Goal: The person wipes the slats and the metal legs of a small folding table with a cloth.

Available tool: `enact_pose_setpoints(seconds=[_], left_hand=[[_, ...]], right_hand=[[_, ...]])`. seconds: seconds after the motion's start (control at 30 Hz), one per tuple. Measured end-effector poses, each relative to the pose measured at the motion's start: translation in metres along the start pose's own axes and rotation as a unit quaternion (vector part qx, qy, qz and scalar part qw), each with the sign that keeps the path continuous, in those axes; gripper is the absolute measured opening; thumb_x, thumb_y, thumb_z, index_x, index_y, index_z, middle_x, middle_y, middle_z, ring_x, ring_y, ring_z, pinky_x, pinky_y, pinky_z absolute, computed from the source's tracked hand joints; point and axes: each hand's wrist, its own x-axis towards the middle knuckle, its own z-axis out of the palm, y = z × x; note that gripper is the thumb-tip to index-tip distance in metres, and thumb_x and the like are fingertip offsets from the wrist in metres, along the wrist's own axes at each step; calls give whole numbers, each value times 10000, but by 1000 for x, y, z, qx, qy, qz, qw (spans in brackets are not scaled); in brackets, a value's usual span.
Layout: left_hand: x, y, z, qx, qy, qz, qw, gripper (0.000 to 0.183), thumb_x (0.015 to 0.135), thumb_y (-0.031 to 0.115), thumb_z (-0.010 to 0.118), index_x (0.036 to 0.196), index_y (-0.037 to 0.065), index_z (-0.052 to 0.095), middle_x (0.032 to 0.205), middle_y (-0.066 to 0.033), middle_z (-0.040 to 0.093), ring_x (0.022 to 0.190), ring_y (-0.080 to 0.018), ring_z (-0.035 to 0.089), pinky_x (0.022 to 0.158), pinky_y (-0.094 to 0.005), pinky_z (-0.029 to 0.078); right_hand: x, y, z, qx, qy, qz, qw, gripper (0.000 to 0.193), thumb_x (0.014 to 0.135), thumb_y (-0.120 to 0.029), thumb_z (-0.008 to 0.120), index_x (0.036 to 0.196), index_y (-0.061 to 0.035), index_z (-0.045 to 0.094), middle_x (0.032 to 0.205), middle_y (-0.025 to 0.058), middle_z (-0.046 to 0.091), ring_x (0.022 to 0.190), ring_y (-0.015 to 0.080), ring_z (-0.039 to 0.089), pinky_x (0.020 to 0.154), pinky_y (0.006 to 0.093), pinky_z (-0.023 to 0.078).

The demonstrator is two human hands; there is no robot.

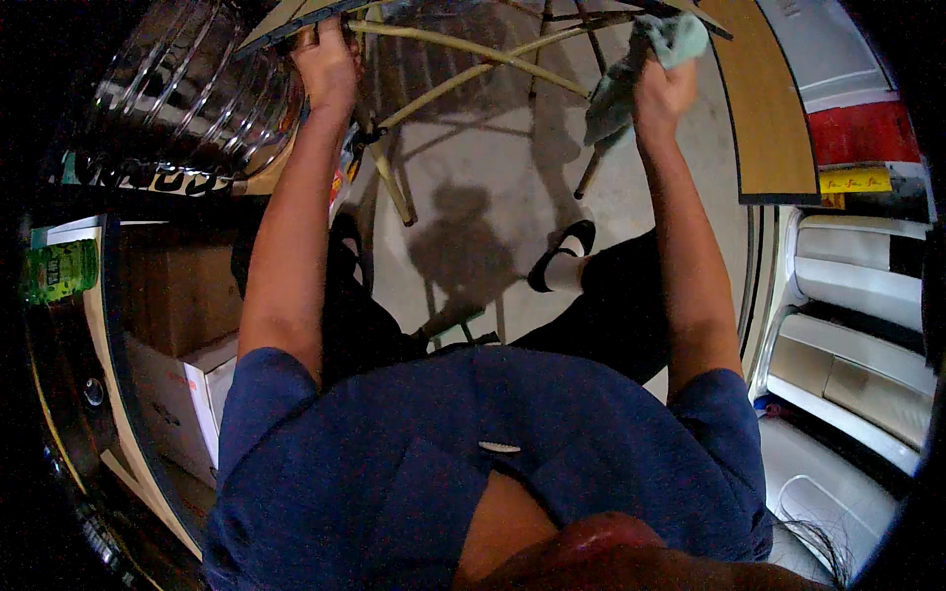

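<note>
At the top left, my left hand (pixel 328 71) is closed on the dark-edged rim of a folding table, fingers curled at the underside. The table (pixel 483 67) has tan, crossed tubular legs standing over the pale floor; most of its top runs out of view. My right hand (pixel 666 94) grips a pale green cloth (pixel 682 39) near the table's right corner. Part of the cloth hangs down beside the wrist, next to a table leg. Both arms reach forward, one at each side of the table.
A large clear ribbed plastic bottle (pixel 197 94) lies at the upper left. Below it are a brown cardboard box (pixel 182 291), a white box (pixel 163 389) and a green container (pixel 61 271). On the right are a wooden board (pixel 774 108), a red package (pixel 859 133) and white shelving (pixel 857 281).
</note>
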Motion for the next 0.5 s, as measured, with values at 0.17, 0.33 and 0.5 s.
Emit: enact_pose_setpoints(seconds=[0.17,0.33,0.5], left_hand=[[10,-13,1,-2,6,-5,1000,324,960,399,493,906,85,551,658,-38,562,513,-145,517,470,-304,426],[39,-49,-16,-18,15,-13,1000,322,972,406,505,944,87,545,668,-40,564,521,-147,531,464,-310,438],[33,-50,-14,-6,13,-42,999,288,984,366,505,961,82,545,732,-41,570,567,-154,540,488,-319,447]], right_hand=[[12,-9,14,-206,-66,54,975,440,815,-91,564,1241,-54,459,1008,226,640,911,450,613,801,477,492],[8,-2,34,-260,-44,-53,963,359,807,-103,609,1128,-25,470,993,236,618,895,475,579,796,540,460],[-5,2,53,-196,-2,-141,970,324,829,-102,615,1110,-17,479,928,202,599,829,424,574,770,475,479]])
